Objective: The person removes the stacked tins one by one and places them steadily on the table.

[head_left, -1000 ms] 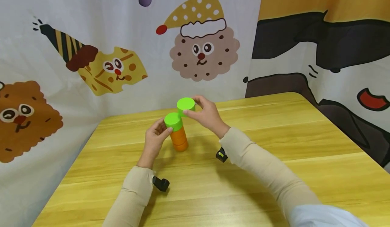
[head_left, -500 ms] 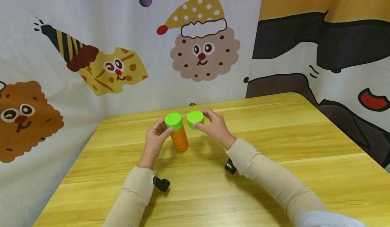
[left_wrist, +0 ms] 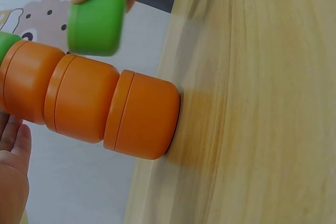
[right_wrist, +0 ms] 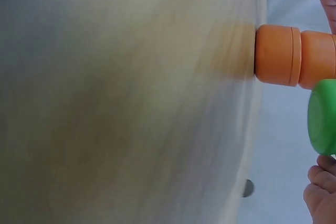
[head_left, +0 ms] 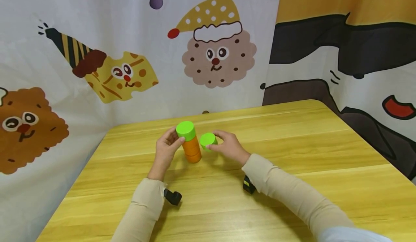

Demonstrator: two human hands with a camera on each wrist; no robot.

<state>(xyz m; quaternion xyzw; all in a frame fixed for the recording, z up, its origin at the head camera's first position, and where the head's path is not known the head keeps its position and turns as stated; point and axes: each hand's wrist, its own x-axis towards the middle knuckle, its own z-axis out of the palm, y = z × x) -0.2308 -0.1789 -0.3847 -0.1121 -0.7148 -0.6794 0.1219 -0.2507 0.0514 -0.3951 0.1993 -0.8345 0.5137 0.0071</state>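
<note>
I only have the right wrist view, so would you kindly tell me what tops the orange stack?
Observer: A green cap sits on the orange stack.
Operator: Is anyone steadying it?
Observer: Yes, the left hand holds it near the top.
Operator: And how does the right hand hold the loose green piece?
Observer: The right hand pinches the green piece, low beside the stack on the wooden table.
</note>
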